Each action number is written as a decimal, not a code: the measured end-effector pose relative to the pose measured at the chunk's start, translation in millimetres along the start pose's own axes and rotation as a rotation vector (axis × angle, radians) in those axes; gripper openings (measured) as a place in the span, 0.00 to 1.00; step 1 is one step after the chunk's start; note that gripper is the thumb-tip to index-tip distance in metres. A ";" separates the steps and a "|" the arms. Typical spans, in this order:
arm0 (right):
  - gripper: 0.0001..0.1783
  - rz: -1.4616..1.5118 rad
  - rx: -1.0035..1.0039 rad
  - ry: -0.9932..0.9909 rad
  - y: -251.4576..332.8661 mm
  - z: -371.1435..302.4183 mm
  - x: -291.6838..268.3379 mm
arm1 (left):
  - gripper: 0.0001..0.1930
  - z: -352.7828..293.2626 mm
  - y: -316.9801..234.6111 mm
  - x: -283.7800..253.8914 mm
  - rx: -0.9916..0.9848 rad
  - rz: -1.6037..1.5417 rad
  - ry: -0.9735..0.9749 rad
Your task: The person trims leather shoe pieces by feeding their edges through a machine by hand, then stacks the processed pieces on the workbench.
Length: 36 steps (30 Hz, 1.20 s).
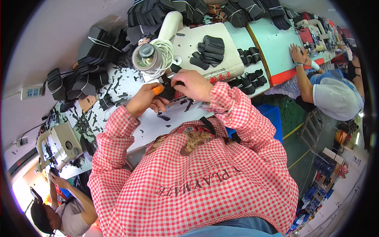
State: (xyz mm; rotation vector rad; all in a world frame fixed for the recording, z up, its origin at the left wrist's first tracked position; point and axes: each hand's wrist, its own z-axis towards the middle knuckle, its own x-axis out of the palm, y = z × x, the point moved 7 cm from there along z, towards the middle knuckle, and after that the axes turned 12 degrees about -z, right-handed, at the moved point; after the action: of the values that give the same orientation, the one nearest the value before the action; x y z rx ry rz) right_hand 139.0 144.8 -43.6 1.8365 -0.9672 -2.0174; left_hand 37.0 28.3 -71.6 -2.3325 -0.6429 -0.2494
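A thin black piece of sheet material (169,93) lies between my hands, below the head of a white machine (170,24). My left hand (141,98) is closed on its left side, and one finger wears an orange finger cover (158,90). From the right, my right hand (194,85) comes down with bent fingers pinching the same piece. Part of it is hidden under the fingers. A fan of stacked black cut pieces (212,50) rests on the machine's white bed (189,37), to the right of its head. A coil of white cable (164,51) hangs around the head.
Tied bundles of black pieces (96,45) line the wall side; smaller rolled bundles (249,82) stand to the right. Black scraps (85,122) litter the white table (136,136). A blue crate (272,118) stands below on the right. Co-workers sit at lower left and far right.
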 end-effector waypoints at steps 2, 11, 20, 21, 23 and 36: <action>0.11 -0.022 0.051 0.008 1.6 -1.2 1.3 | 0.16 -7.4 -2.2 -8.4 0.013 -0.023 -0.007; 0.12 0.076 0.020 -0.083 2.7 -4.2 -7.4 | 0.15 -6.2 -8.8 -3.2 0.058 -0.003 -0.060; 0.12 0.199 0.129 0.046 -12.0 -19.5 -22.2 | 0.16 -7.2 -4.0 -28.0 0.214 0.157 -0.225; 0.12 0.280 0.193 0.086 -13.9 -20.6 -20.1 | 0.16 -5.7 -4.0 -27.7 0.216 0.153 -0.228; 0.11 0.206 0.136 0.015 -8.6 -16.8 -19.3 | 0.15 -1.8 -5.0 -17.5 0.192 0.046 -0.161; 0.10 0.084 0.077 -0.037 -9.0 -15.6 -17.4 | 0.15 -10.1 -6.1 -20.2 0.070 0.163 -0.136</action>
State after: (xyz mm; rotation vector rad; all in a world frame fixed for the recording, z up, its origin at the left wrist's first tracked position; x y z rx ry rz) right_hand 159.1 157.0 -35.2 1.7705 -1.1284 -1.9967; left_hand 16.5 17.8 -67.5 -2.3334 -0.5138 0.0062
